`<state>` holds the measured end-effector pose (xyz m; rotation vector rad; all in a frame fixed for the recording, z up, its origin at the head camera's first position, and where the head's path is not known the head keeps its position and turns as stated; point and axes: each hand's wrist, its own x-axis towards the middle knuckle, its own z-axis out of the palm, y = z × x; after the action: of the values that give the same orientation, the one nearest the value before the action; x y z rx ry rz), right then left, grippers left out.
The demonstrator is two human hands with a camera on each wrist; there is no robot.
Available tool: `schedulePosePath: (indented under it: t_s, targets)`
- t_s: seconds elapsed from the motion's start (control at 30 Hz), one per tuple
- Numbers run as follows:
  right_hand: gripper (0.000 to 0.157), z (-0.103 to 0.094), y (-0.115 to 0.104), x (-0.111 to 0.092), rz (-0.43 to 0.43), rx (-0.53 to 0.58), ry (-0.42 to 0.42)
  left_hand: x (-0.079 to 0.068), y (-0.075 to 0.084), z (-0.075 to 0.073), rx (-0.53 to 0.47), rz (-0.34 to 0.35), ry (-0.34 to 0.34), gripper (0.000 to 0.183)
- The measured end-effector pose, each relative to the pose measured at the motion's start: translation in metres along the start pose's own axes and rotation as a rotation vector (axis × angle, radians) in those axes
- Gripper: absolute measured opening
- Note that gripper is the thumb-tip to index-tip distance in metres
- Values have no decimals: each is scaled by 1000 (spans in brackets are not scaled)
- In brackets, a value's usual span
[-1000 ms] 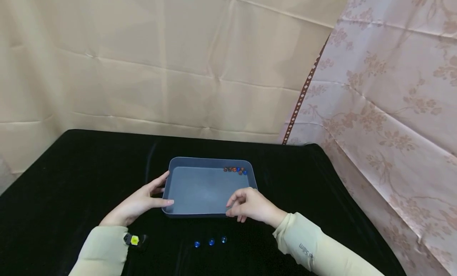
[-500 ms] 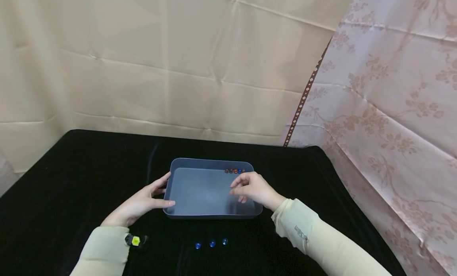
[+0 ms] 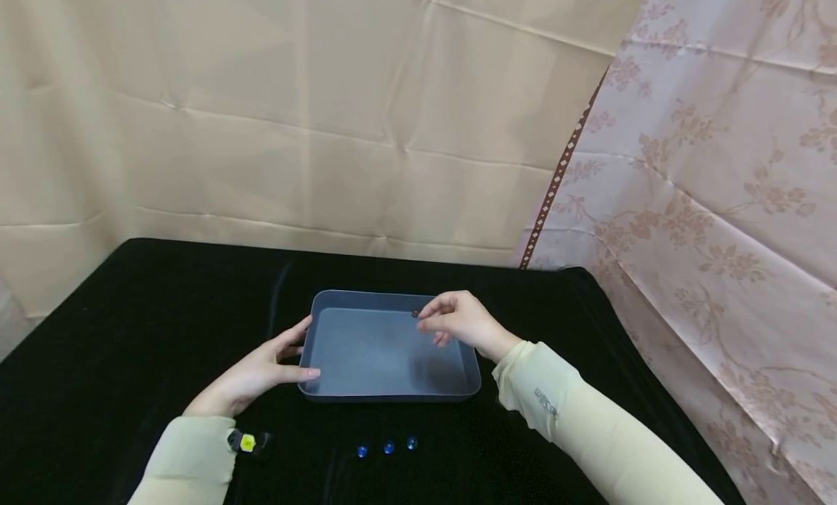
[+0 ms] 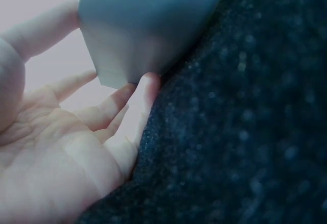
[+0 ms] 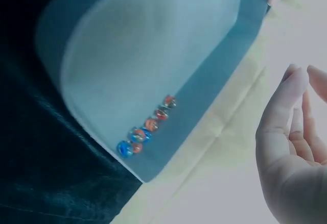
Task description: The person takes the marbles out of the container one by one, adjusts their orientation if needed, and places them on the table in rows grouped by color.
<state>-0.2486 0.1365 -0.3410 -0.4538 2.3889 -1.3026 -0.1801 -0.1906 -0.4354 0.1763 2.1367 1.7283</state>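
A shallow blue-grey tray [image 3: 366, 352] lies on the black cloth. My left hand [image 3: 251, 374] holds its left end, thumb over the rim and fingers along the outer wall; the left wrist view shows these fingers [image 4: 140, 99] against the tray's corner. Over the tray's back right part hovers my right hand [image 3: 467, 322], fingers loosely bent, thumb and index tips close together. No object shows between them. Below it, several orange and blue glass marbles [image 5: 152, 125] cluster in the tray's corner, mostly hidden by the hand in the head view.
Three blue marbles [image 3: 389, 447] sit in a row on the black cloth [image 3: 196, 309] in front of the tray. Behind the table hangs a beige curtain [image 3: 261, 127], with a pink floral cloth [image 3: 706, 185] at the right.
My right hand has moved from the tray's front right edge back over the marbles, now covering most of them. The left hand stays on the tray, and the three blue marbles have not moved.
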Motion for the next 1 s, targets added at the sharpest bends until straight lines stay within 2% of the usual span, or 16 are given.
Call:
schedulePosePath:
  t_s: [0.33,0.57,0.77,1.0]
  targets:
    - [21,-5,-8,16,1,61,43,1,-1,-1,-3,4,-4,91]
    - [20,-7,-11,27,42,80,75,1,-1,0,-10,-4,2,91]
    - [21,-9,-11,36,69,104,115,0,-1,0,-4,5,-3,91]
    - [24,-10,-4,48,83,178,118,0,0,0,-4,-14,6,90]
